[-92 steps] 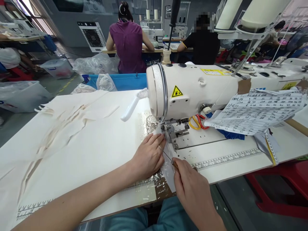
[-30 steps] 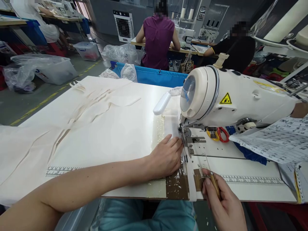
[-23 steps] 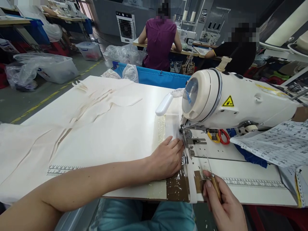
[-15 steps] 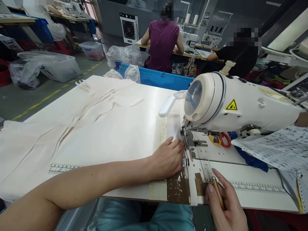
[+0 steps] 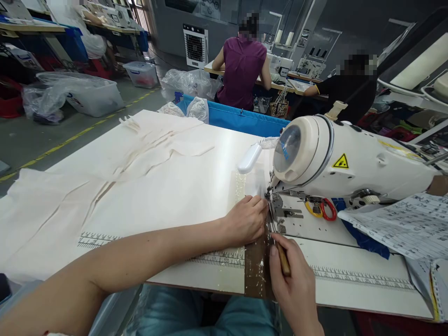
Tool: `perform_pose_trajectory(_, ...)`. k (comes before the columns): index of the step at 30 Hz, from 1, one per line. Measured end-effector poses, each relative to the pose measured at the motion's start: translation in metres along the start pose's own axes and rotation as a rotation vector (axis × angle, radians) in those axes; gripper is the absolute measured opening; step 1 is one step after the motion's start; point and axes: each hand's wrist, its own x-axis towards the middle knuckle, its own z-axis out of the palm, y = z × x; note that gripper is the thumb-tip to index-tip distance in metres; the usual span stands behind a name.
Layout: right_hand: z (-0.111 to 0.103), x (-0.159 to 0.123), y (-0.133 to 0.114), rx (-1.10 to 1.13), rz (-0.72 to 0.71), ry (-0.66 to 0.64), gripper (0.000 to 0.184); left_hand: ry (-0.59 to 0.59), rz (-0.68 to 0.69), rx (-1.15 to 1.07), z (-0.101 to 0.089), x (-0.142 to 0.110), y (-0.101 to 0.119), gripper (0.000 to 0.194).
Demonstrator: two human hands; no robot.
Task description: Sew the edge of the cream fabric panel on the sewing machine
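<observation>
My right hand (image 5: 296, 275) is closed round the wooden handle of an awl (image 5: 284, 262). The awl's metal shaft points up toward the needle area of a white sewing machine (image 5: 304, 149). Beside the presser foot, my left hand (image 5: 248, 219) rests on the table with its fingers bent and pressed together. Its fingertips are at the metal guide, and whatever lies under them is hidden. Brown tape (image 5: 257, 275) covers the table in front of both hands.
Pale fabric (image 5: 45, 210) spreads over the left of the white table (image 5: 196, 196). Red-and-yellow scissors (image 5: 328, 209) lie right of the needle. Written sheets (image 5: 402, 224) hang at the right. A blue cloth bin (image 5: 241, 119) stands behind the table; two people sit beyond it.
My right hand has moved left with the awl, close to my left hand. My left fingers have drawn in. The white strip that hung at the front edge no longer shows there.
</observation>
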Motion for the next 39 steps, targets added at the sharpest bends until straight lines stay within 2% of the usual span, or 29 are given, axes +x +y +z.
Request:
perform_pose_trajectory(2,0.006,0.007,0.002,-0.152,-0.119,-0.016,0.023,-0.012,0.017,-0.005,-0.001,0.001,-0.001,0.031)
perform_pose_trajectory(6,0.014,0.015,0.002,-0.351,-0.179,0.006,0.026,0.001,0.028,-0.01,0.0,0.001,-0.003,0.027)
perform_pose_trajectory(20,0.02,0.015,-0.001,-0.53,-0.181,0.045,0.029,0.02,-0.027,-0.037,0.004,0.002,-0.004,0.028)
perform_pose_trajectory(28,0.026,0.019,-0.007,-0.729,-0.171,0.071,0.035,0.01,-0.067,-0.111,0.005,0.006,-0.017,0.036)
perform_pose_trajectory(31,0.022,0.014,-0.006,-0.626,-0.193,0.055,0.035,0.033,-0.07,-0.112,0.006,0.005,-0.023,0.033)
perform_pose_trajectory(34,0.015,-0.003,-0.005,-0.375,-0.169,0.027,0.033,0.047,-0.077,-0.103,0.0,0.005,-0.023,0.031)
perform_pose_trajectory(37,0.01,-0.021,0.005,-0.148,-0.048,0.027,0.032,0.016,-0.069,-0.078,-0.017,-0.001,-0.021,0.027)
perform_pose_trajectory(39,0.01,-0.025,0.019,-0.006,-0.001,0.031,0.033,-0.058,-0.023,-0.062,-0.032,-0.013,-0.022,0.025)
